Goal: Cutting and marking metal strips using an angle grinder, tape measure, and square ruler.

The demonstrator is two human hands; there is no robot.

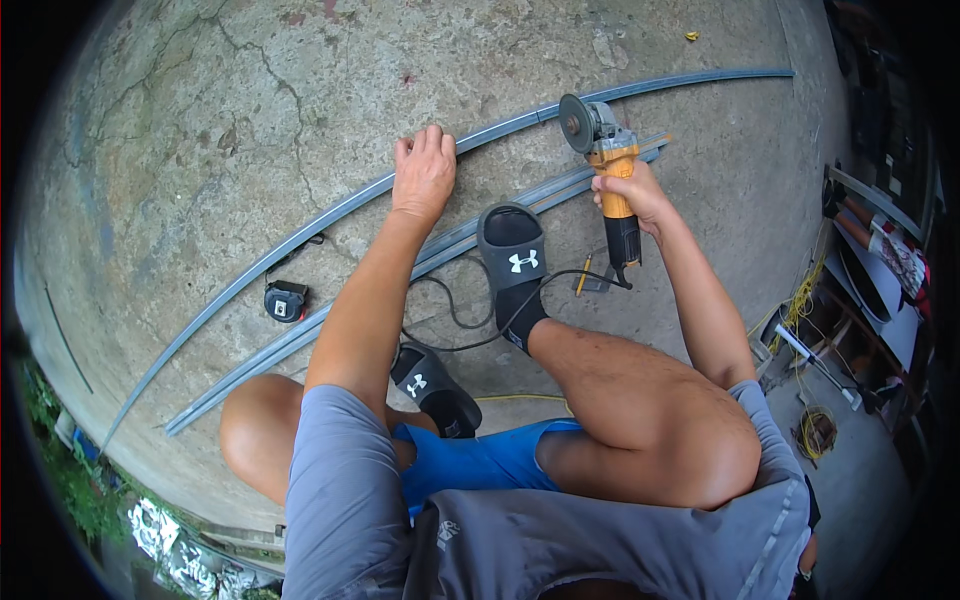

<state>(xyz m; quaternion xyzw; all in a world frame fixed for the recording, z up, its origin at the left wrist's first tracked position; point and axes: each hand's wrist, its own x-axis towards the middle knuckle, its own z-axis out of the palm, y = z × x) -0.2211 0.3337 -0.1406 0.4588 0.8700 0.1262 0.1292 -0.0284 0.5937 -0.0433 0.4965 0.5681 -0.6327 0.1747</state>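
A long, thin metal channel lies across the concrete, bowed by the lens, with a dark line across it near the grinder. My left hand is closed over this channel, fingers curled past its far edge. In my right hand is a yellow and black angle grinder, gripped round its body. Its disc faces left, just beside the channel; whether the two touch I cannot tell. More metal channels lie bundled nearer me, with my right slide sandal against them.
The grinder's black cord loops past my feet. A tape measure sits between the channels at left. A yellow pencil lies below the grinder. To the right are a hammer, coiled yellow cord and another person's hand-side clutter.
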